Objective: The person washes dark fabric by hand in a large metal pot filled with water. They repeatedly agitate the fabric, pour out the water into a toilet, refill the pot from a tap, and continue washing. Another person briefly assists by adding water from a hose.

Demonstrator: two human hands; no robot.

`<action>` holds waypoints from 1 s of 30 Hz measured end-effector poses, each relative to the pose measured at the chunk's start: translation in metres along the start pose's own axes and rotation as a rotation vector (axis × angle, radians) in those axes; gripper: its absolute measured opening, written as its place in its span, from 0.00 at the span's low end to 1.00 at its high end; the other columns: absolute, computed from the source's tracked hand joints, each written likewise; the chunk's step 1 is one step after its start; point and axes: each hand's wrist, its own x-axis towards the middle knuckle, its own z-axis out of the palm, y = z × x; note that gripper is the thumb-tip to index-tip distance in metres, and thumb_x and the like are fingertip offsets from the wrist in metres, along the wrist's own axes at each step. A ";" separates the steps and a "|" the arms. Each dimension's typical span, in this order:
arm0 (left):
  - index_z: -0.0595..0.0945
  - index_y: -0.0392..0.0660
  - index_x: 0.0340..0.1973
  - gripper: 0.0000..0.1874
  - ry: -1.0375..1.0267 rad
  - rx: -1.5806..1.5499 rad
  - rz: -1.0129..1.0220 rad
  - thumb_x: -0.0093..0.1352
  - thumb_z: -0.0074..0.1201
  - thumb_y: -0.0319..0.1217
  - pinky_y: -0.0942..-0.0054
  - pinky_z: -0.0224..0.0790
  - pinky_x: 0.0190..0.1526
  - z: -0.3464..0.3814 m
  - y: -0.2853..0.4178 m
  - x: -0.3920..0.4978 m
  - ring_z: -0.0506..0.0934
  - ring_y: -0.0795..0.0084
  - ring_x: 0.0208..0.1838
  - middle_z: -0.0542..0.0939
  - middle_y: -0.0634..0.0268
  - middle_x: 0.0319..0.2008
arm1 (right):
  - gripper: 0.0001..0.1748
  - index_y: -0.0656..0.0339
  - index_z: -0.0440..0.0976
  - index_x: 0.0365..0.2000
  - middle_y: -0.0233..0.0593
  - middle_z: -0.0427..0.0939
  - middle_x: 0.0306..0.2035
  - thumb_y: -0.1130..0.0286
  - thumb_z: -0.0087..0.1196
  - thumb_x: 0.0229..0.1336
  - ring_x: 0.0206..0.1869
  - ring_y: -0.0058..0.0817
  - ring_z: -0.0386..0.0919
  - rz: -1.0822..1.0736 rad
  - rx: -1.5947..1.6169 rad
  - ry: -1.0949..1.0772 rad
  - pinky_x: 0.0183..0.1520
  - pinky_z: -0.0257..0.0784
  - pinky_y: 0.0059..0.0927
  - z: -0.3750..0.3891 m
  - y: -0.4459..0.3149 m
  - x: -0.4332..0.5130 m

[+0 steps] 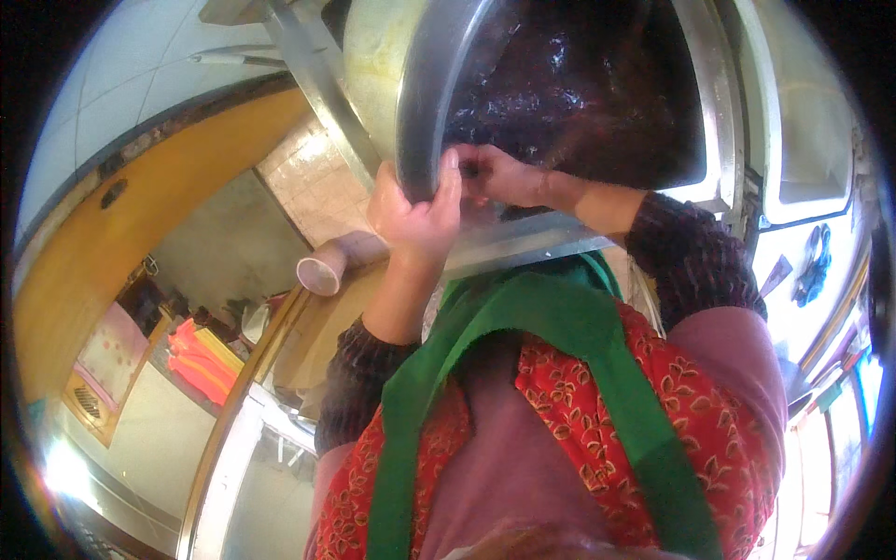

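A large rounded metal vessel [420, 105] with a dark rim stands tilted over a metal sink [710, 105] whose inside looks dark and wet. My left hand [420, 206] grips the lower end of the vessel's rim, with the thumb on the near side. Close beside it, my right hand [500, 175] reaches inside against the rim, its fingers bent. Whether those fingers hold something small cannot be seen. Below both hands runs the sink's metal front edge [532, 241]. A green apron [532, 301] covers the front of my body.
Stacked paper cups [320, 275] lie on a cardboard box [336, 322] at the left. A knife [238, 57] rests on the tiled surface at the upper left. A white basin [808, 175] stands at the right, above blue-handled scissors [815, 266]. Orange packets [206, 360] sit on a lower shelf.
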 end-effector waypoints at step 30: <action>0.78 0.39 0.28 0.09 0.041 0.084 0.094 0.54 0.63 0.25 0.74 0.68 0.25 0.000 -0.027 -0.035 0.74 0.68 0.20 0.77 0.60 0.21 | 0.23 0.49 0.67 0.55 0.46 0.72 0.51 0.61 0.48 0.59 0.51 0.37 0.72 0.253 -0.713 0.358 0.55 0.66 0.37 -0.056 0.047 0.023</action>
